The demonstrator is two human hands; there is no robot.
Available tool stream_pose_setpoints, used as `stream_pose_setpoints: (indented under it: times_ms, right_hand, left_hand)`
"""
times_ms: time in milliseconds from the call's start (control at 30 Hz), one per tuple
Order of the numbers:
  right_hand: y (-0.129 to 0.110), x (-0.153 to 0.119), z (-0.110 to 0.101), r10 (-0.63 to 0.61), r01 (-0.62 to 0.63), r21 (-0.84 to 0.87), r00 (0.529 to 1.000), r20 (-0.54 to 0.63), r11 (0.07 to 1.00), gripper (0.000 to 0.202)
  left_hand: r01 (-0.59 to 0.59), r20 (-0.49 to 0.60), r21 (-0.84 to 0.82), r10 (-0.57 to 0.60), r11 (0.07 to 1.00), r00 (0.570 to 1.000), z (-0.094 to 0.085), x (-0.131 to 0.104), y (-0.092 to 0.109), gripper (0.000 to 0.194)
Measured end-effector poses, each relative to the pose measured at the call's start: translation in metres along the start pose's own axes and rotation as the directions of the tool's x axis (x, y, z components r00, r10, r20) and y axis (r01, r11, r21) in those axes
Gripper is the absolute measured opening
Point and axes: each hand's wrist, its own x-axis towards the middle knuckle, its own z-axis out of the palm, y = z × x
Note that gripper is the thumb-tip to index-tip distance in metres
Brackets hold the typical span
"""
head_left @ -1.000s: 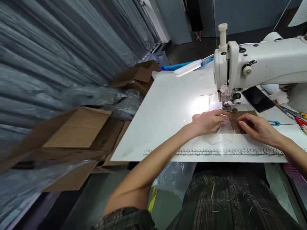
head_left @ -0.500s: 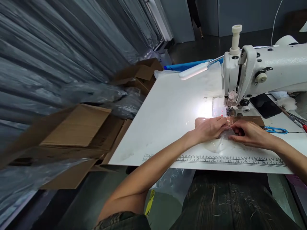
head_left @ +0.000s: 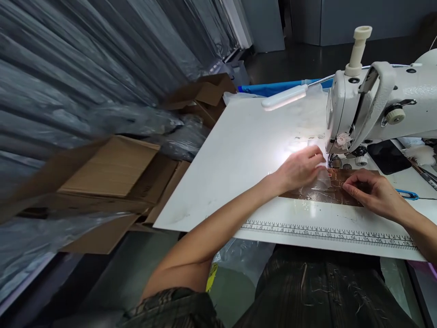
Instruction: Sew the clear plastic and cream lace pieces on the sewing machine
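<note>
Fingers of left hand pinch clear film over brown sheet, near sewing machine — right hand narrow at sheet, grip unclear. Film looks light, limp, likely slippery — best held by edges.

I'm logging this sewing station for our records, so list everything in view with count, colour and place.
sewing machine: 1, white, right
lamp: 1, white, left of machine
brown piece: 1, by needle
clear plastic: at left fingers
phone: 1, black, beyond right hand
snips: 1, blue, beside right hand
fluff: white, beside phone
ruler strip: 1, black markings, near edge
table: 1, white, centre
boxes: at least 2, brown, left
curtain: grey, far left
blue roll: 1, table's far edge
left hand: 1, bare, at plastic
right hand: 1, bare, at brown piece
</note>
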Motion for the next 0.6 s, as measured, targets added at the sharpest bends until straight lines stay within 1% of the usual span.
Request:
stream_pose_setpoints:
  times_ms: [67,100,167,233,267,333,400,433,467,500,533,567,600]
  right_hand:
    - [-0.001,0.003,0.005,-0.007,0.010,0.084,0.999,-0.034,0.996,0.037]
    - [-0.001,0.004,0.008,0.002,0.003,0.155,1.000,-0.028,0.988,0.038]
    - [-0.003,0.007,0.015,0.025,-0.022,0.304,1.000,-0.005,0.952,0.041]
    - [-0.005,0.009,0.022,0.062,-0.053,0.389,0.998,-0.009,0.920,0.044]
    - [-0.007,0.010,0.024,0.084,-0.067,0.416,0.996,-0.023,0.907,0.046]
    - [-0.014,0.008,0.026,0.135,-0.101,0.465,0.990,-0.041,0.880,0.047]
    - [-0.023,-0.002,0.024,0.163,-0.139,0.496,0.987,-0.005,0.857,0.046]
    - [-0.027,-0.010,0.022,0.154,-0.159,0.491,0.987,0.051,0.857,0.045]
    - [-0.031,-0.020,0.017,0.125,-0.184,0.462,0.980,0.156,0.867,0.042]
    - [-0.035,-0.031,0.011,0.083,-0.198,0.411,0.956,0.280,0.890,0.040]
    - [-0.037,-0.041,0.004,0.027,-0.193,0.340,0.899,0.436,0.920,0.039]
    - [-0.038,-0.049,-0.004,-0.019,-0.158,0.251,0.812,0.583,0.955,0.038]
    - [-0.038,-0.054,-0.011,-0.028,-0.078,0.155,0.810,0.586,0.985,0.038]
  left_hand:
    - [-0.132,0.011,-0.124,0.134,0.984,0.991,0.007,-0.008,0.010,0.028]
    - [-0.170,-0.005,-0.165,0.172,0.971,0.985,0.011,-0.012,0.013,0.034]
    - [-0.180,-0.071,-0.191,0.169,0.965,0.983,0.022,-0.018,0.017,0.038]
    - [-0.149,-0.146,-0.151,0.127,0.977,0.981,0.032,-0.020,0.017,0.030]
    - [-0.135,-0.178,-0.105,0.115,0.985,0.977,0.036,-0.020,0.017,0.027]
    - [-0.125,-0.227,0.021,0.127,0.992,0.966,0.042,-0.019,0.017,0.031]
    - [-0.125,-0.267,0.123,0.154,0.985,0.951,0.044,-0.019,0.018,0.035]
    - [-0.127,-0.281,0.151,0.166,0.980,0.945,0.045,-0.019,0.018,0.035]
    - [-0.134,-0.292,0.170,0.180,0.976,0.939,0.044,-0.019,0.018,0.034]
    - [-0.144,-0.305,0.185,0.196,0.972,0.932,0.044,-0.020,0.019,0.033]
    - [-0.159,-0.315,0.201,0.218,0.966,0.924,0.043,-0.021,0.019,0.032]
    - [-0.177,-0.318,0.219,0.242,0.960,0.917,0.042,-0.022,0.020,0.031]
    - [-0.196,-0.315,0.237,0.266,0.951,0.911,0.042,-0.024,0.021,0.030]
